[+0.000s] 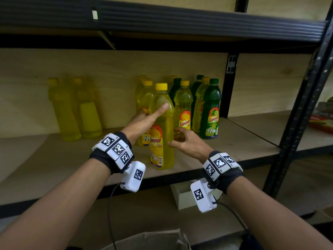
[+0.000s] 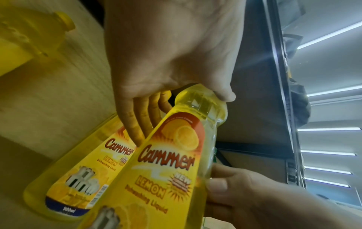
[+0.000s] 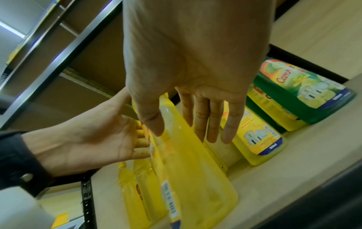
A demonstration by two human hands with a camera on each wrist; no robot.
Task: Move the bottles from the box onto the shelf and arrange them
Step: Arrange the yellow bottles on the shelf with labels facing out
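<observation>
Left hand (image 1: 142, 121) fingers wrapped round upright yellow bottle (image 1: 162, 134) on shelf (image 1: 243, 138), right hand (image 1: 183, 141) fingers loose, beside it

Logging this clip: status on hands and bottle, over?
Left hand grips tall yellow plastic bottle, upright at shelf front. Right hand open beside it. Yellow and green bottles crowd behind.
</observation>
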